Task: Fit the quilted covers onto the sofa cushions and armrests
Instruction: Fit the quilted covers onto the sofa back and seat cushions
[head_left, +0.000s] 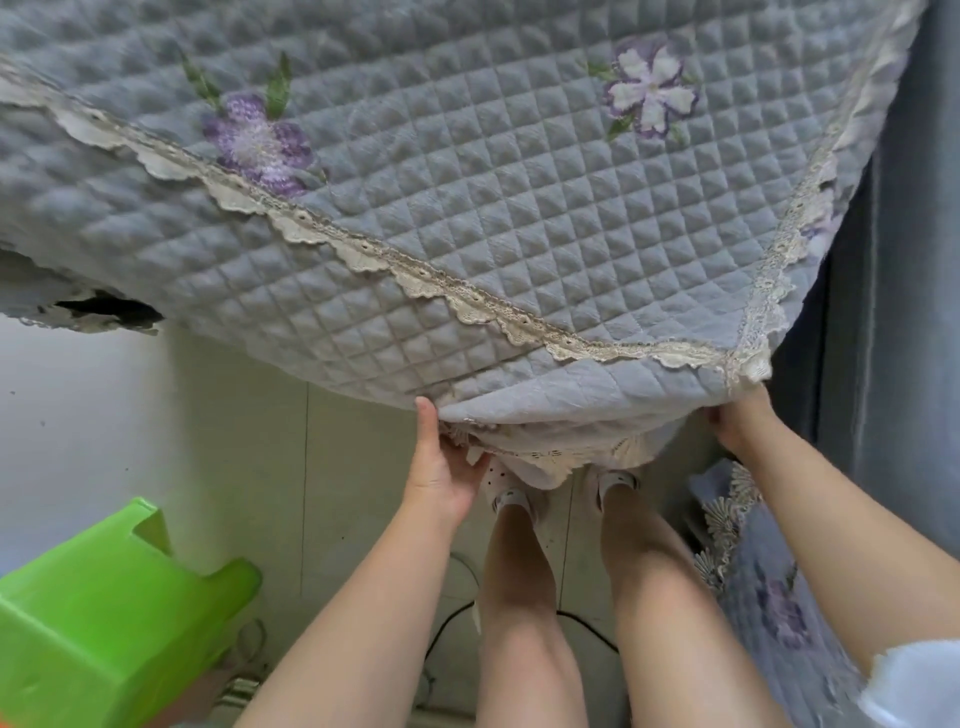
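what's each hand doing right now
Left hand: grips the cover by its near edge.
Right hand: grips the cover's near corner.

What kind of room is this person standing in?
Probably a living room at home. Both hands hold a quilted cover with stitched purple flowers over what seems a sofa, a green plastic stool stands on the pale tiled floor, and blue curtain-like fabric hangs nearby.

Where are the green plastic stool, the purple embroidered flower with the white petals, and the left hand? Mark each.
green plastic stool (98, 618): head view, on its top surface.
purple embroidered flower with white petals (652, 88): head view, on its centre.
left hand (441, 467): head view, on its back.
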